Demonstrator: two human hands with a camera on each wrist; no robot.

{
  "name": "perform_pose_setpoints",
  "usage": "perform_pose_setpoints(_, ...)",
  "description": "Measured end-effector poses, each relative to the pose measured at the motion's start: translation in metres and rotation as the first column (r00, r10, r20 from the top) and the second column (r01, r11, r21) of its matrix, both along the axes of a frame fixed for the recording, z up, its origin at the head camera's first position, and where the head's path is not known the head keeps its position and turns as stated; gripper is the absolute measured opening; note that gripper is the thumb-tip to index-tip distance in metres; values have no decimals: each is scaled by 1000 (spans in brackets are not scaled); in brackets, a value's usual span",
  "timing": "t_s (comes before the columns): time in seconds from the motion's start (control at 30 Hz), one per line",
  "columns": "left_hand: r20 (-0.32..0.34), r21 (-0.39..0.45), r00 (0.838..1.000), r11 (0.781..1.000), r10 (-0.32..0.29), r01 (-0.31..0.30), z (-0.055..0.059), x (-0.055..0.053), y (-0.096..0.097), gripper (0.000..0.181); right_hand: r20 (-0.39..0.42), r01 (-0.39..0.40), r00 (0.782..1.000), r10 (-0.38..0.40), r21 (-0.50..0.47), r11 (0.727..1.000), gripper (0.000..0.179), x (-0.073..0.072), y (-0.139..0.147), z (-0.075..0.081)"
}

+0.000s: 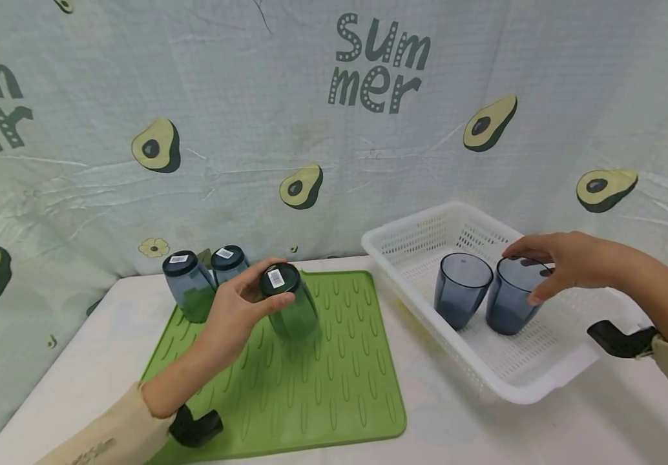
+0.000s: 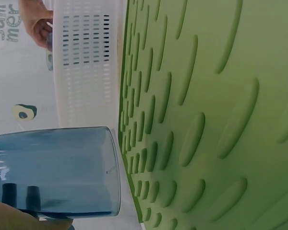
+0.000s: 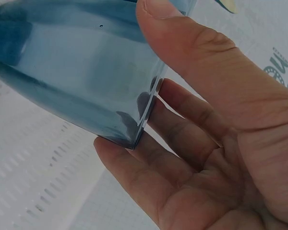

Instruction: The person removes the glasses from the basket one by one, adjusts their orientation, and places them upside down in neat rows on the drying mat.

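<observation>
My left hand (image 1: 235, 316) grips an upside-down blue-grey tumbler (image 1: 298, 316) near its base, which faces up and carries a white label. That tumbler is over the green drying mat (image 1: 334, 394); in the left wrist view its open rim points toward the mat's ridges. Over the white basket (image 1: 522, 394), my right hand (image 1: 578, 261) holds an upright tumbler (image 1: 508, 303) at the rim, thumb on the near side and fingers across the far side. Another upright tumbler (image 1: 456, 300) stands in the basket just left of it.
Two upside-down tumblers, one at the far left (image 1: 185, 284) and one beside it (image 1: 229, 259), stand at the mat's back left corner. A printed cloth with avocados (image 1: 305, 187) hangs behind the white table (image 1: 427, 413).
</observation>
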State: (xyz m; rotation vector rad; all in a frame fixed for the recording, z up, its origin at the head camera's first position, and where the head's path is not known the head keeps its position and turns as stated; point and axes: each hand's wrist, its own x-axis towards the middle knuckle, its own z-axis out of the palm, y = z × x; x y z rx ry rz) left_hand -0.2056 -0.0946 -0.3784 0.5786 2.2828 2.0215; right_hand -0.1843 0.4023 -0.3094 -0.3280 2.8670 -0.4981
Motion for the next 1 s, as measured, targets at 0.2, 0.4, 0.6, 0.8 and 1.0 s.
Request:
perform_pose_setpoints(0.2,3,-14,1000,1000,16,-16,0,-6,1,58,-5,-3,1000,3,-2,1000,90,0,0,-1)
perform_pose_setpoints(0.4,-5,-13,1000,1000,27,-27,-2,-13,0,61,-2,5,1000,-5,13,1000,91,1,1,0)
perform_pose_setpoints(0.6,-4,-9,999,999,44,-44,-3,-19,-2,62,9,13,1000,-13,1,1000,91,0,-1,-1)
perform_pose_setpoints(0.8,0,-17,999,999,42,-42,-5,-25,-4,63,13,0,1000,0,-8,1000,92,-1,-3,-1)
perform_pose_setpoints(1.0,-13,-20,998,998,61,-62,-6,-32,-5,62,13,6,1000,-6,-6,1000,93,-1,-2,0)
